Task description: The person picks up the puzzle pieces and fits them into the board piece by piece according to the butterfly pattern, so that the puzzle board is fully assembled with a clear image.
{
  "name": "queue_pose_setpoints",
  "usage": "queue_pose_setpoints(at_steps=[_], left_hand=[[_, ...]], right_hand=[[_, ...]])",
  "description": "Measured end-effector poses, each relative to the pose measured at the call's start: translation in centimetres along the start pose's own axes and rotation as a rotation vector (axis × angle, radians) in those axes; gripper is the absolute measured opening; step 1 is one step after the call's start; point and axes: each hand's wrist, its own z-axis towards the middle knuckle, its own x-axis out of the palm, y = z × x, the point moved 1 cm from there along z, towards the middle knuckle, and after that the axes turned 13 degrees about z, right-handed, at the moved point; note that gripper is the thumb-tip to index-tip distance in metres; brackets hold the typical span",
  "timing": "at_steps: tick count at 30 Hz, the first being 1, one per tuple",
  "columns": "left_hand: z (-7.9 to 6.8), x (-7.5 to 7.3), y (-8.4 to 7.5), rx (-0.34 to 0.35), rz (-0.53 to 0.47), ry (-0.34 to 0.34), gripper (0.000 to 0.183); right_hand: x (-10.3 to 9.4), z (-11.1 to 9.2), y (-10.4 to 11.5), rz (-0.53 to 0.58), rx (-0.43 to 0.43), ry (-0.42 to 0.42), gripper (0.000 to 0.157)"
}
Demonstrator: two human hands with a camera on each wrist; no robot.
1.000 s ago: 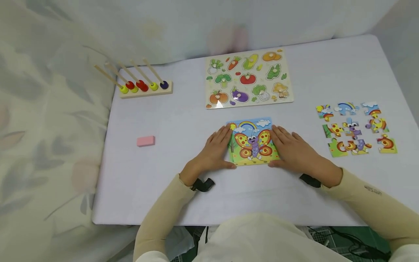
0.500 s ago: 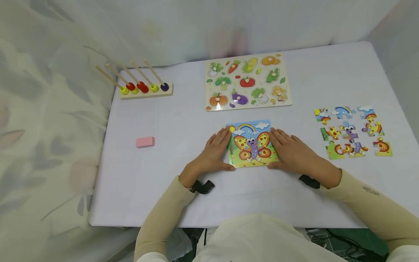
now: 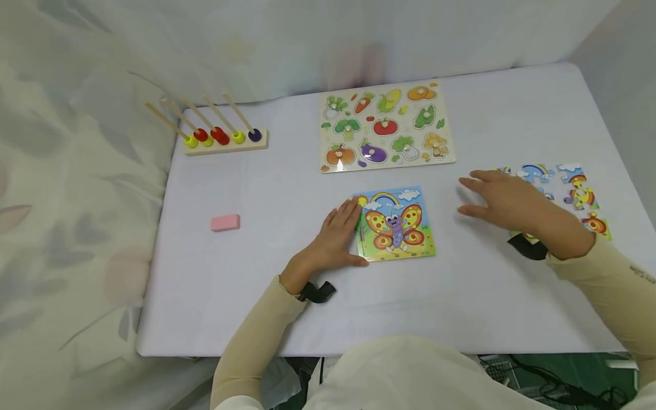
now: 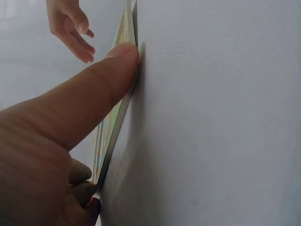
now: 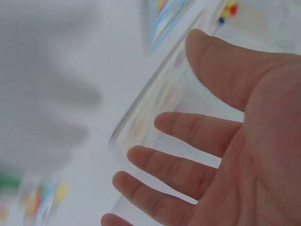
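Note:
A square butterfly picture board (image 3: pixel 397 225) lies flat on the white table, a thin strip of its left side doubled in outline. My left hand (image 3: pixel 333 239) touches that left side with straight fingers, and in the left wrist view its thumb (image 4: pixel 101 87) lies along the board's edge. My right hand (image 3: pixel 523 208) hovers to the right of the board with fingers spread and nothing in them. Under and beyond it are loose jigsaw pieces (image 3: pixel 581 196) laid out in rows, some hidden by the hand. The right wrist view shows the palm (image 5: pixel 273 127) with fingers apart.
A vegetable peg puzzle (image 3: pixel 386 126) lies behind the butterfly board. At the back left stands a wooden bead stand (image 3: pixel 225 147) with upright rods and coloured beads. A pink block (image 3: pixel 225 222) lies on the left of the table.
My right hand has left the board's right side, lifted and moved right over the jigsaw pieces. The left hand and the board stay put.

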Motion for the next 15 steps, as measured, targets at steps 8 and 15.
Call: queue_pose_setpoints(at_steps=[8, 15], left_hand=[[0.3, -0.1, 0.2, 0.000, -0.004, 0.009, 0.127], [0.2, 0.0, 0.1, 0.000, -0.042, 0.004, 0.127]], right_hand=[[-3.4, -0.7, -7.5, 0.058, 0.191, 0.002, 0.072], [-3.3, -0.5, -9.9, 0.088, 0.224, -0.039, 0.071]])
